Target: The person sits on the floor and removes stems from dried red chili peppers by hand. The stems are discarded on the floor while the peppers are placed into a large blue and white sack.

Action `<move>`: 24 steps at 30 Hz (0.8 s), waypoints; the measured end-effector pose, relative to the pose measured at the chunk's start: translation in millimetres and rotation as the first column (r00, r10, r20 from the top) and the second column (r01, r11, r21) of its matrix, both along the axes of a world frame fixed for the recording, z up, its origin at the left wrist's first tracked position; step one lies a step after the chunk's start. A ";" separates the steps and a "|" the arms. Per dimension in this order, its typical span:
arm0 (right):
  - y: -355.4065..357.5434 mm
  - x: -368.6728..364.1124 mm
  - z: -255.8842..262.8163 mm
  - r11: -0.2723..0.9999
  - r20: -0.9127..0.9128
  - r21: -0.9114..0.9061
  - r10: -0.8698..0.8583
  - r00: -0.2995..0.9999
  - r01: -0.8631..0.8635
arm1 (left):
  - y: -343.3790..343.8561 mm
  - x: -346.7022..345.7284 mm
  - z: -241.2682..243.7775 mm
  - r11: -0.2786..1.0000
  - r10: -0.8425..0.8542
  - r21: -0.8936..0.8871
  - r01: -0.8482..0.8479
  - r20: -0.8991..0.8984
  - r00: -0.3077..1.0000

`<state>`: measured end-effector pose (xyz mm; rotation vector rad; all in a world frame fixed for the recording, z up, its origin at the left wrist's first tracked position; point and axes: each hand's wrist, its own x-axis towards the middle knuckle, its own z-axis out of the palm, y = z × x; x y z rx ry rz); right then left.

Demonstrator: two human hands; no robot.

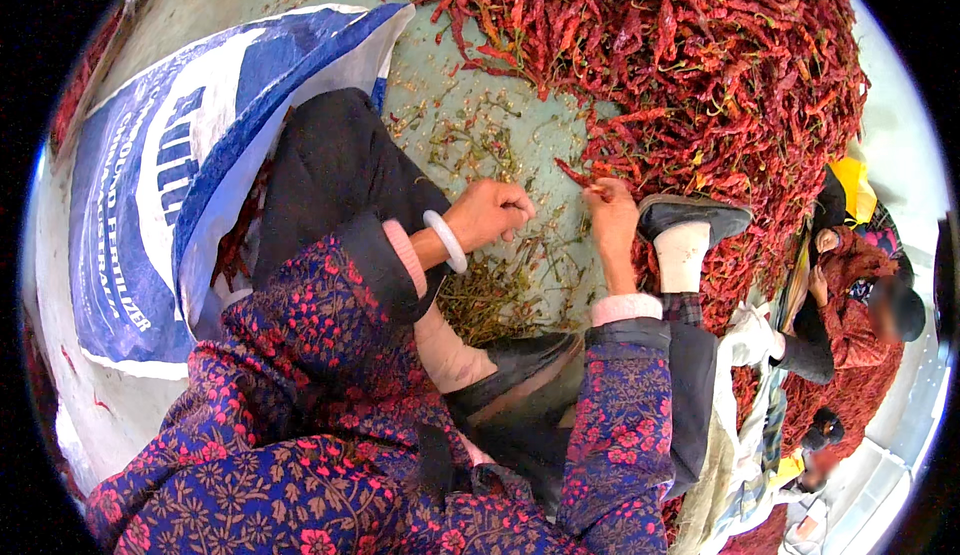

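My right hand [613, 214] pinches a dried red chili pepper [570, 172] at the near edge of a large heap of dried red chilies [645, 37]. The chili's tip points up and left, away from my fingers. To the left, my left hand [487, 216] hovers over the floor with its fingers curled in, and nothing shows in it. A pale bangle [445, 241] circles that wrist. Below and between the hands lies a pile of green-brown stems [487, 292], with more stem bits and pale seeds scattered beyond.
A blue and white woven sack [127, 232] bearing writing gapes beside my left knee [322, 135], chilies visible inside. My shoe [694, 216] presses against the heap. On the right sit another person [859, 300] and a further person [806, 506], near pale cloth sacks [739, 405].
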<state>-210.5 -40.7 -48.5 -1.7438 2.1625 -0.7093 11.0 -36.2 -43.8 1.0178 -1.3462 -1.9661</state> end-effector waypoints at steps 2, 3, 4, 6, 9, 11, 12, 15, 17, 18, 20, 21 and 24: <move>-5.3 5.0 -0.8 0.995 -0.190 0.101 0.007 0.982 0.012 | -1.8 -0.2 -2.3 0.999 -0.019 -0.025 0.019 0.015 1.000; -7.2 9.6 -1.5 0.989 -0.246 0.149 0.028 0.969 0.009 | -2.1 1.1 -0.9 1.000 0.004 -0.014 -0.004 0.012 1.000; -8.4 14.3 -2.3 0.985 -0.266 0.172 0.038 0.963 0.009 | -1.5 1.8 0.7 1.000 0.026 -0.003 -0.026 0.009 1.000; -6.7 16.3 -3.4 0.983 -0.261 0.185 0.047 0.964 0.002 | -1.0 2.0 3.0 0.999 0.043 0.006 -0.043 0.008 0.999; -3.4 13.1 -3.6 0.978 -0.275 0.208 0.062 0.959 -0.004 | -0.4 0.3 4.9 0.999 0.044 0.005 -0.044 -0.009 0.999; -0.3 15.8 -1.1 0.983 -0.259 0.181 0.036 0.965 0.012 | -0.7 0.8 5.3 0.999 0.038 0.020 -0.038 -0.008 0.999; 0.8 15.2 0.2 0.995 -0.187 0.099 0.009 0.982 0.009 | -0.5 0.5 5.5 0.999 0.034 0.027 -0.034 -0.008 0.999; 5.3 15.2 10.6 0.994 0.208 -0.040 -0.091 0.974 0.101 | -2.2 1.2 2.5 0.999 0.026 -0.027 -0.026 -0.016 1.000; 8.3 17.8 26.9 0.974 0.638 0.062 -0.208 0.741 0.220 | -2.8 -0.7 0.9 0.998 0.031 -0.050 -0.032 -0.017 0.999; 8.4 31.2 44.8 0.947 0.800 0.190 -0.302 0.518 0.258 | -3.1 3.4 -0.8 0.997 0.051 -0.061 -0.051 -0.007 0.999; 16.1 39.9 59.2 0.937 0.905 0.166 -0.268 0.330 0.306 | -2.6 1.8 2.8 0.993 0.077 -0.086 -0.080 -0.038 0.996; 20.1 42.2 63.6 0.930 0.942 0.157 -0.242 0.232 0.331 | -2.4 0.2 4.2 0.991 0.090 -0.099 -0.095 -0.056 0.994; 31.8 51.3 68.2 0.920 0.962 0.189 -0.244 0.123 0.343 | -2.3 -1.8 2.9 0.984 0.080 -0.151 -0.097 -0.117 0.990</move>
